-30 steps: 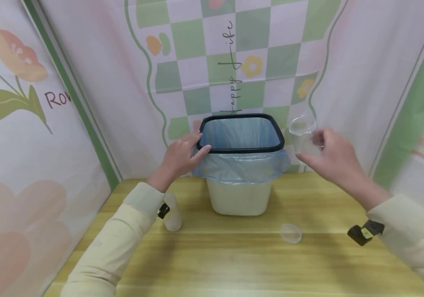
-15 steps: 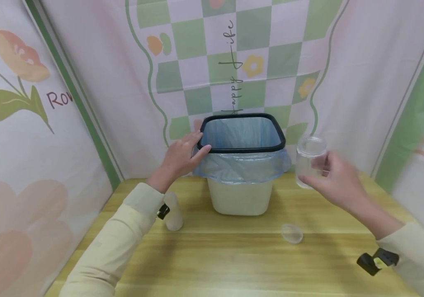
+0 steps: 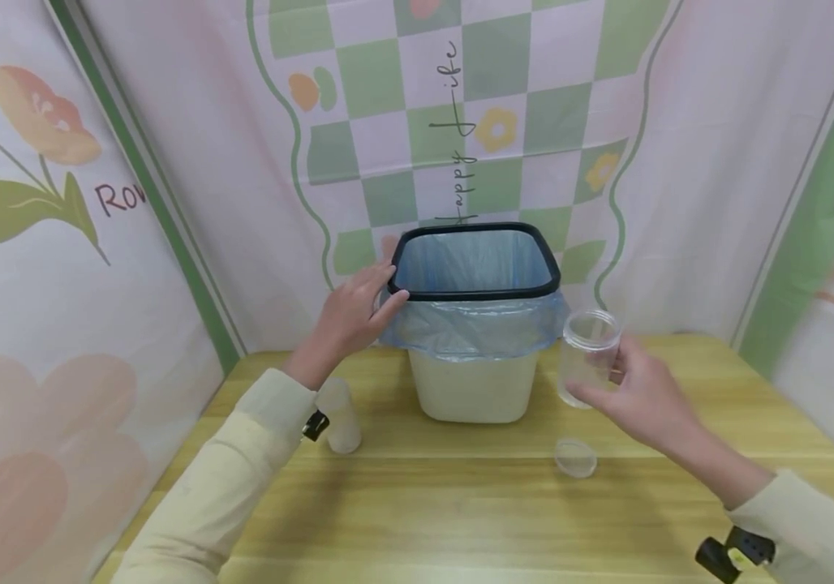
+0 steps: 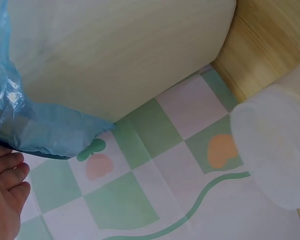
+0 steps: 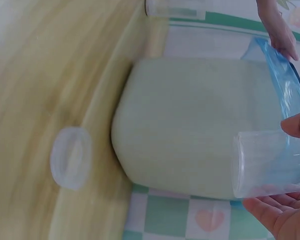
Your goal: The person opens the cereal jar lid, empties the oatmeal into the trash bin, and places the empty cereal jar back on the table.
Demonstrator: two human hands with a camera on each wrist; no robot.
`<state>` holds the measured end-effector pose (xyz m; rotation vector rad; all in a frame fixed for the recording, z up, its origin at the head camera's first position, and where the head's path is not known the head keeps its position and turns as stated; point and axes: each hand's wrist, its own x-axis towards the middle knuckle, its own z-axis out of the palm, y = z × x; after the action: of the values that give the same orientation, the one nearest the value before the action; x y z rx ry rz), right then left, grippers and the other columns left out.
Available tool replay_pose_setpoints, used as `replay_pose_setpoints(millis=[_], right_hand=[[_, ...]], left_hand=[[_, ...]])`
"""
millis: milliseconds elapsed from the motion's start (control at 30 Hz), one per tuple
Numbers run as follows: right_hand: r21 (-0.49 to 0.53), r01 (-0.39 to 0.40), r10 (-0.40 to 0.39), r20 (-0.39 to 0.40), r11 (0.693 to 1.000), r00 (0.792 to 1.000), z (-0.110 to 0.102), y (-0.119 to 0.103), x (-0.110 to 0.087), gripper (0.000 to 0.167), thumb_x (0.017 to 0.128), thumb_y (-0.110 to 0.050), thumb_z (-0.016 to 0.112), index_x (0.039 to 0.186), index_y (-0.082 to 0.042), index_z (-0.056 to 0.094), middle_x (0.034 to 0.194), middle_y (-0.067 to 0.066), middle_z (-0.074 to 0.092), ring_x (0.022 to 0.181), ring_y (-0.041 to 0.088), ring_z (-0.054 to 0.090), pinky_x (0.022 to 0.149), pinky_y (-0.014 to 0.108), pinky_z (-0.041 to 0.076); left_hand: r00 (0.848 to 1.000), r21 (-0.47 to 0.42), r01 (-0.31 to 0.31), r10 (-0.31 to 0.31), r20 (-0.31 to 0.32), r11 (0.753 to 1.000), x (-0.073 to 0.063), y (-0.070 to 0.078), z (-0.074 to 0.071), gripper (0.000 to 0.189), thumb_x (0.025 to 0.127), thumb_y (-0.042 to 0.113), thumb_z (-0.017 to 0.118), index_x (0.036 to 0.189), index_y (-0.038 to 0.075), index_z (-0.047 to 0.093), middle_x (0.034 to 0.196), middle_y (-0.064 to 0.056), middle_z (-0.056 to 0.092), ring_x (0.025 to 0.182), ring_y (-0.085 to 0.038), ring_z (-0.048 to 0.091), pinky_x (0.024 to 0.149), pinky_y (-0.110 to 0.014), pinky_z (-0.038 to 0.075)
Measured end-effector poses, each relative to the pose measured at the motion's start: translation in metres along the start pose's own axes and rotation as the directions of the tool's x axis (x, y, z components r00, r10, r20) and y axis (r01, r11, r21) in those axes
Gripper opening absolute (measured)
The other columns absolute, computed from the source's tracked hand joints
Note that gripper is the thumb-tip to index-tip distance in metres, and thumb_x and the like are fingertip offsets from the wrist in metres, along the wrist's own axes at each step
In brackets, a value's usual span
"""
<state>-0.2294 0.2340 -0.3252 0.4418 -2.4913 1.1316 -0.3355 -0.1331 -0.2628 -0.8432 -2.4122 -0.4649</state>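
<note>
My right hand (image 3: 643, 397) holds a clear plastic jar (image 3: 586, 365) upright by its side, right of the bin, its mouth uncovered. In the right wrist view, thumb and fingers go round the jar (image 5: 269, 162). An off-white trash bin (image 3: 471, 393) stands mid-table, lined with a blue plastic bag (image 3: 475, 328) folded over its black rim ring (image 3: 475, 295). My left hand (image 3: 351, 315) rests on the rim's left corner, fingers along the side and thumb at the front. A clear round lid (image 3: 575, 459) lies on the table below the jar.
A translucent cylindrical container (image 3: 342, 422) stands on the wooden table (image 3: 446, 503) by my left wrist; its frosted end (image 4: 274, 150) fills the left wrist view's right side. Behind the bin hangs a checked, printed curtain (image 3: 439, 122).
My right hand has lowered the jar from beside the rim's height to near the tabletop, swinging slightly right and then back left. The left hand stays at the rim.
</note>
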Motion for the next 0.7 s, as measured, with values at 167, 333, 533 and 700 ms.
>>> replay_pose_setpoints(millis=[167,333,533,700], right_hand=[[0.024,0.012,-0.012,0.016,1.000,1.000,0.011,-0.003,-0.008,0.063,0.084,-0.023,0.078,0.132,0.002,0.045,0.121,0.029,0.058,0.109,0.049,0.057,0.088,0.058,0.048],[0.053,0.012,-0.013,0.019,0.999,1.000,0.021,-0.005,-0.014,0.054,0.083,-0.022,0.079,0.121,0.001,0.049,0.118,0.026,0.060,0.109,0.046,0.058,0.089,0.055,0.049],[0.085,0.027,-0.028,0.006,0.996,1.000,0.036,-0.005,-0.022,0.049,0.079,-0.017,0.082,0.113,0.000,0.051,0.112,0.022,0.063,0.105,0.042,0.061,0.086,0.053,0.051],[0.131,0.015,-0.021,0.041,0.991,0.999,0.046,-0.005,-0.028,0.049,0.079,-0.016,0.082,0.113,-0.001,0.050,0.114,0.021,0.062,0.107,0.044,0.059,0.087,0.056,0.049]], left_hand=[[0.997,-0.007,-0.036,0.035,-0.070,0.999,-0.011,-0.001,0.000,0.072,0.101,0.056,0.033,0.140,-0.003,0.049,0.142,-0.018,0.048,0.132,-0.031,0.044,0.106,-0.046,0.038],[0.985,-0.023,-0.079,0.074,-0.156,0.997,-0.023,-0.002,0.002,0.083,0.099,0.063,0.023,0.137,-0.005,0.051,0.139,-0.021,0.051,0.128,-0.034,0.047,0.103,-0.047,0.040],[0.963,-0.022,-0.161,0.152,-0.223,0.987,-0.040,-0.001,0.007,0.073,0.102,0.054,0.029,0.132,-0.008,0.054,0.135,-0.022,0.054,0.123,-0.036,0.052,0.101,-0.047,0.042],[0.947,-0.031,-0.204,0.189,-0.259,0.978,-0.058,0.005,0.015,0.067,0.103,0.050,0.034,0.127,-0.008,0.058,0.128,-0.023,0.059,0.116,-0.037,0.057,0.096,-0.048,0.047]])
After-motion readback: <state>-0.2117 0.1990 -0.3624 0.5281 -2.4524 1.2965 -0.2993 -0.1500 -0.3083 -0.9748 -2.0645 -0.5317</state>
